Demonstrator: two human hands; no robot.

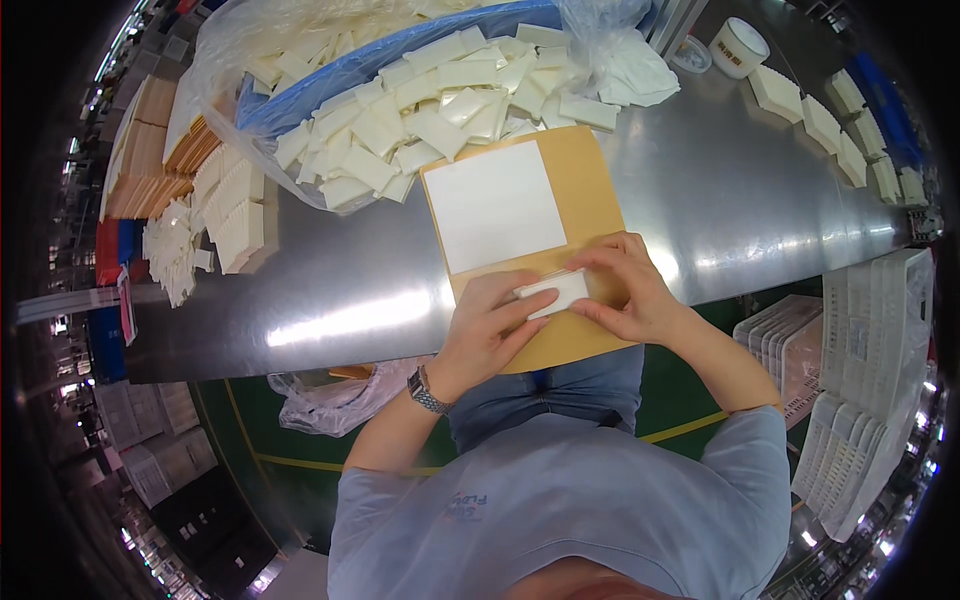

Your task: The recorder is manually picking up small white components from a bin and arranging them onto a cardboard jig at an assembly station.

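Blue shirt [560,490] foremost, I saw a plastic bag [268,115] holding cream pieces [437,130], eleven o'clock; half-curled left hand [498,320] and right hand [635,290] gripped an oblong white block [568,291].

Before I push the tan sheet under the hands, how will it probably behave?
The tan sheet may be fairly stiff: it reaches past the edge of the metal table without clear drooping. It could slide easily, because that surface looks smooth. Looking thin, it is probably light.

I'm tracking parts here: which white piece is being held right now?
The white piece between the left grip and the right grip, over the tan board; the others lie in the pile or in rows on the metal table.
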